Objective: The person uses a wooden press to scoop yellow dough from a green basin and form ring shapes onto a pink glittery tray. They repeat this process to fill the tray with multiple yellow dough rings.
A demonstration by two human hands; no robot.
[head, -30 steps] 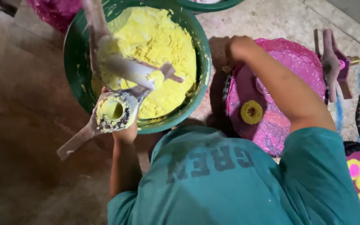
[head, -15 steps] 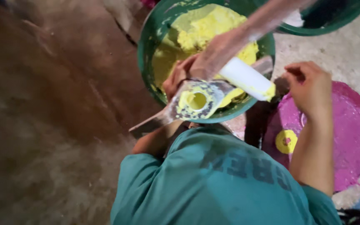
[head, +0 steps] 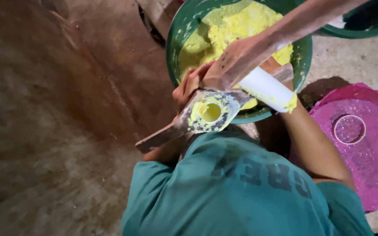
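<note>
Dirt floor [head: 44, 109] open left; right hand [head: 237, 63] at green basin [head: 176, 39] rim w/ mould [head: 208, 113].

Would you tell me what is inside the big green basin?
The green basin holds lumpy yellow paste. Its near side is hidden by a hand and a white tube, so the paste there cannot be seen.

shirt [head: 241, 192]: teal short-sleeved T-shirt, fills lower centre of frame | print: dark faded block letters across the chest | sleeves: end above the elbow, at lower left and lower right | forearms: bare, no glove, no watch
</note>
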